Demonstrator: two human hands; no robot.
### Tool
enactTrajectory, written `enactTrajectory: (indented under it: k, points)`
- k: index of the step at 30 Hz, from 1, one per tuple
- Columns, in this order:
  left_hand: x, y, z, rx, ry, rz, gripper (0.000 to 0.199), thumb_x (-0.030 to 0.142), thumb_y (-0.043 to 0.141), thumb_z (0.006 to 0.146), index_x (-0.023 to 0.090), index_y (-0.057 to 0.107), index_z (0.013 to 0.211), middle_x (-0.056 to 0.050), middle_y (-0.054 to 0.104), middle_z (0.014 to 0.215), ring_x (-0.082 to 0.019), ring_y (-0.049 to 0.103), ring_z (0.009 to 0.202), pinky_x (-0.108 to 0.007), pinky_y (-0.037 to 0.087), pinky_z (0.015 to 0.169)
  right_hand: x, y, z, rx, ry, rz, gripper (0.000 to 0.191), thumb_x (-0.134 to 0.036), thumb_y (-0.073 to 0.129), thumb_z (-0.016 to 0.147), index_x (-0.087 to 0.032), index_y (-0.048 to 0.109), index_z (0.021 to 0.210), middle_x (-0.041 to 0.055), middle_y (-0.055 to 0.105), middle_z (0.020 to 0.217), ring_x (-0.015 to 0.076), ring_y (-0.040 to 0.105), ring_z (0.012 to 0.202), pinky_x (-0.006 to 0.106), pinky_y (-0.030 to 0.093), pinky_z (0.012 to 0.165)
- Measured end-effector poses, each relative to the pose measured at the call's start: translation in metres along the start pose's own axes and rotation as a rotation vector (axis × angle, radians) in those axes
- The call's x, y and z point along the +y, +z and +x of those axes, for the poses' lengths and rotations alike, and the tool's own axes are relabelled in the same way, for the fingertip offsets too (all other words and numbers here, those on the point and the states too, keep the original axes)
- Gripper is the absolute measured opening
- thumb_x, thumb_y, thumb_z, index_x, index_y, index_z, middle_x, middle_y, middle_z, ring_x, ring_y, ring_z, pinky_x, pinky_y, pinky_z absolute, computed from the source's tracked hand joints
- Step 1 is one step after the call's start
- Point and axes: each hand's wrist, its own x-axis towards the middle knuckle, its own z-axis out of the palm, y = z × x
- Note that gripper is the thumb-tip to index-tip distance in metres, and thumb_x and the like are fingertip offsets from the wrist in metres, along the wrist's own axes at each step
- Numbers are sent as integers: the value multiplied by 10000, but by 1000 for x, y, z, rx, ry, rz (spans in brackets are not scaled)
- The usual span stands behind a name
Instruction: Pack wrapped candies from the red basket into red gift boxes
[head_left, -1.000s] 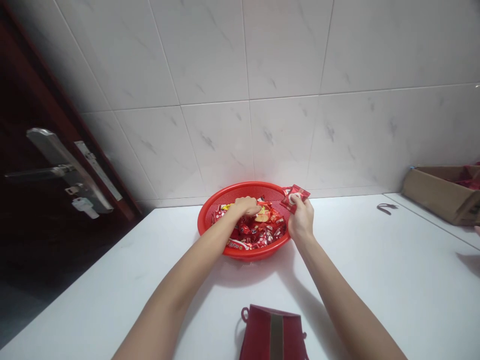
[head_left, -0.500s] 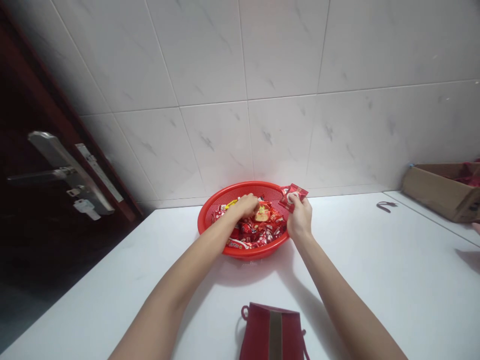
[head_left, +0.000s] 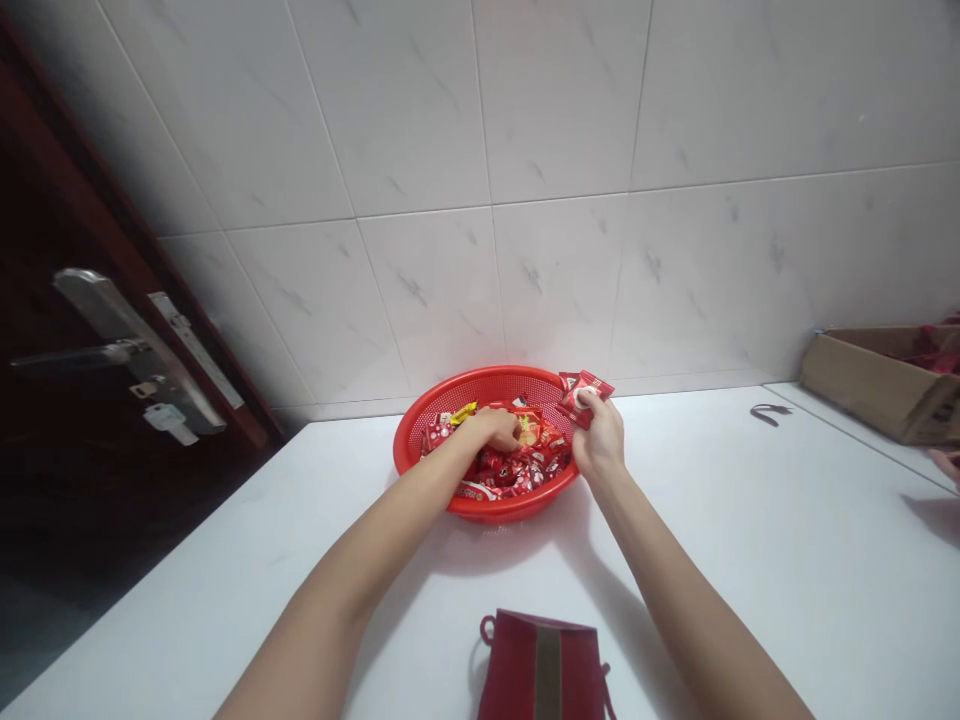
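Observation:
A round red plastic basket stands against the wall, with several wrapped candies inside, mostly red and one yellow. My left hand reaches down among them with its fingers curled; its fingertips are partly hidden, and what they grip cannot be made out. Beside the basket's right rim, my right hand is closed on red candy packets, pinched between thumb and fingers. Nearer to me lies a dark red bag-like box with a brown stripe and cord loops, its lower part cut off by the view.
An open cardboard box with dark red items sits at the far right. A dark curled strap lies on the white table. Another person's hand shows at the right edge. On the left is a dark door with a metal handle.
My left hand has sunk a little lower and shifted slightly among the candies. My right hand keeps hold of the red packets in nearly the same place.

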Motion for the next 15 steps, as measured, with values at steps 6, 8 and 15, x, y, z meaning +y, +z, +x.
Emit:
enactTrajectory:
  k: [6, 8, 15]
  points:
    - [-2, 7, 5, -10, 53, -25, 330, 487, 746, 707, 222, 763, 903, -70, 766, 882, -245, 687, 804, -272, 474, 669, -2, 0, 0, 0, 46, 14, 143, -133, 694, 573, -195, 572, 614, -59, 623, 579, 110, 605, 598, 242, 551, 603]
    - [-2, 8, 5, -23, 67, -30, 315, 440, 750, 702, 222, 760, 929, -64, 764, 876, -237, 684, 785, -265, 465, 638, -3, 0, -1, 0, 56, 24, 145, -127, 695, 562, -192, 572, 604, -66, 616, 567, 99, 592, 588, 228, 547, 598]
    - [6, 8, 4, -62, 131, -7, 375, 310, 694, 729, 257, 735, 1098, -53, 766, 991, -254, 699, 880, -289, 514, 737, -6, 3, -4, -26, 92, 29, 162, -133, 719, 523, -188, 588, 600, -70, 624, 571, 95, 593, 585, 213, 521, 566]
